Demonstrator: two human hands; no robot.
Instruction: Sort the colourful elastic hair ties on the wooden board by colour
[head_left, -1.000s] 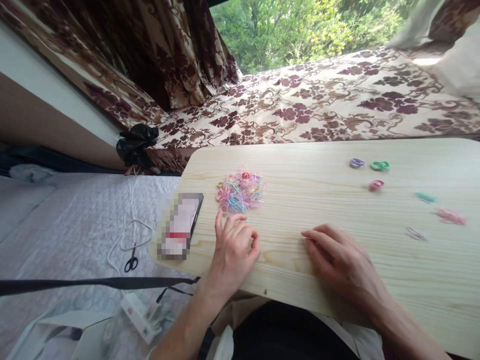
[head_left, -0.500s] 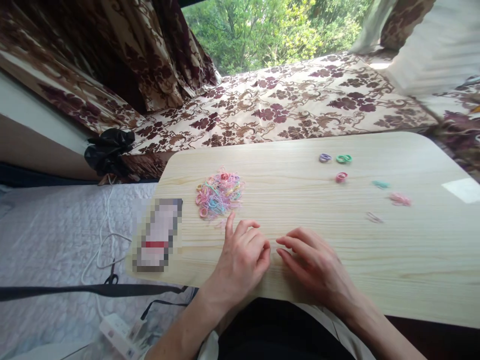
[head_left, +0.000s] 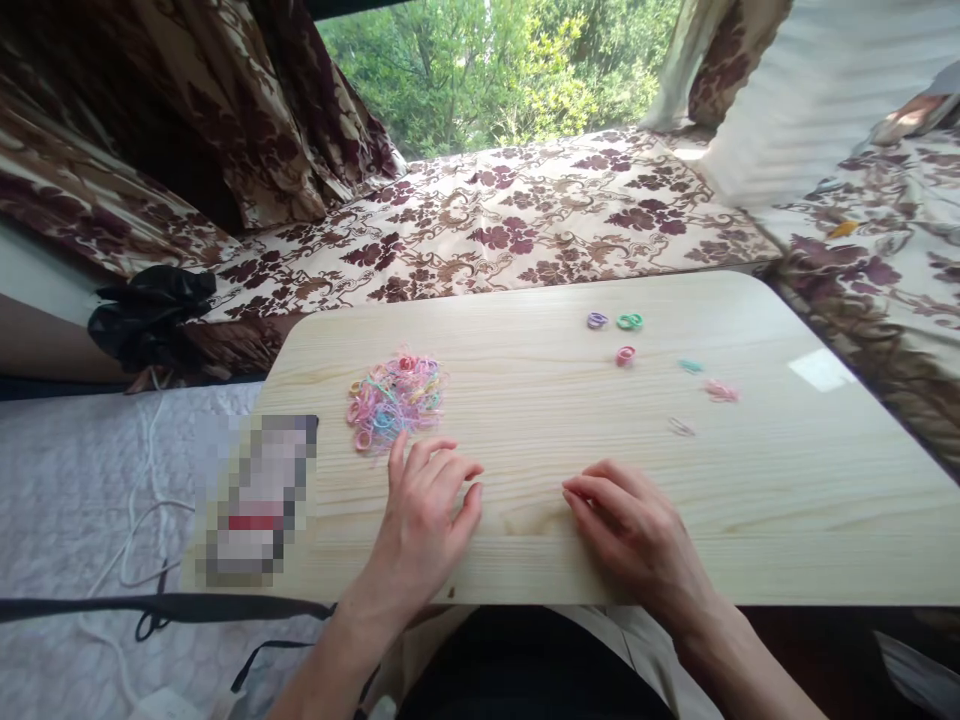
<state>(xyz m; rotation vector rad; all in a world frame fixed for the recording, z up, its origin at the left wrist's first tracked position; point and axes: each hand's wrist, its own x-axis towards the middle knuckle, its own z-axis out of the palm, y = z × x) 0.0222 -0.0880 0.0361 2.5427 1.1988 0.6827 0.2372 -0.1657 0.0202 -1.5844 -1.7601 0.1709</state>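
While the left hand [head_left: 426,510] arches, loosely spread, the right hand [head_left: 634,525] seems pinched narrow

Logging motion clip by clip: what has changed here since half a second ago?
The hands have moved apart: the left hand leftward, toward the tangled band pile; the right hand rightward over the table. No taking hold or letting go is visible. The pile, purple bundle and green bundle stayed put; they appear shifted because the camera moved.
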